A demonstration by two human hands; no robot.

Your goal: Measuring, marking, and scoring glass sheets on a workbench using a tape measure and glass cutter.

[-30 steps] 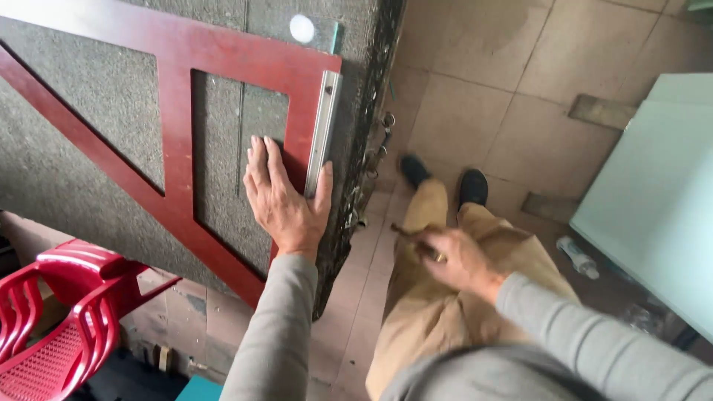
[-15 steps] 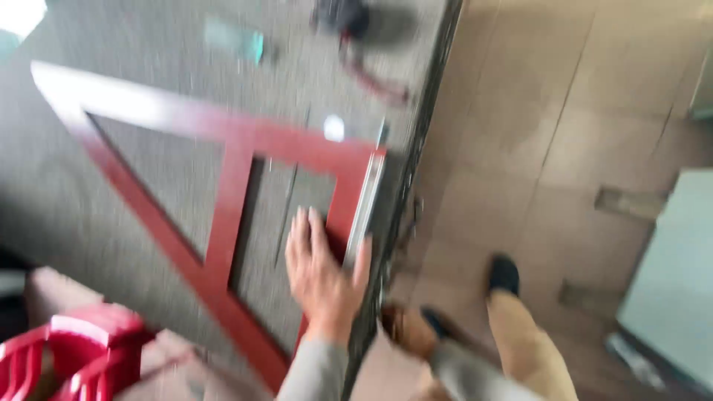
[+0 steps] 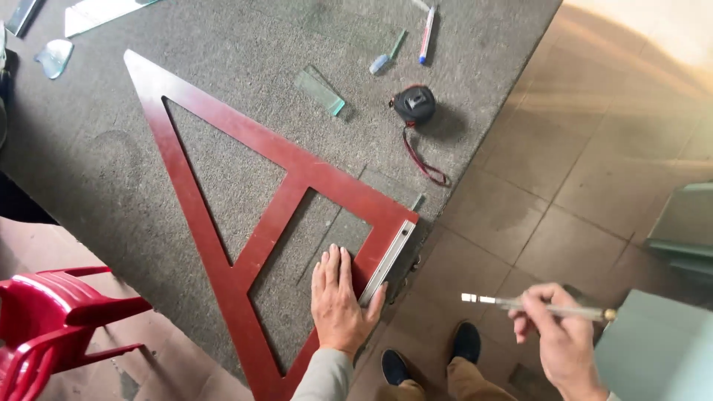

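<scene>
A large dark-red triangular square (image 3: 245,148) lies flat on a grey felt-covered table (image 3: 96,163). My left hand (image 3: 338,301) presses flat on its near corner, fingers spread, thumb against the metal edge strip (image 3: 388,260). My right hand (image 3: 557,338) is off the table over the tiled floor, gripping a thin metal glass cutter (image 3: 520,303) that points left. A barely visible glass sheet lies under the square.
A black tape measure (image 3: 414,104) with a red strap, a small glass strip (image 3: 319,90), a marker pen (image 3: 426,33) and glass offcuts (image 3: 56,56) lie on the table. Red plastic chairs (image 3: 44,327) stand at lower left. Pale green glass panels (image 3: 653,349) lean at right.
The view tilted up and out over the table. My left hand stayed on the square's corner. My right hand rose from my lap, lifting the cutter out to the right.
</scene>
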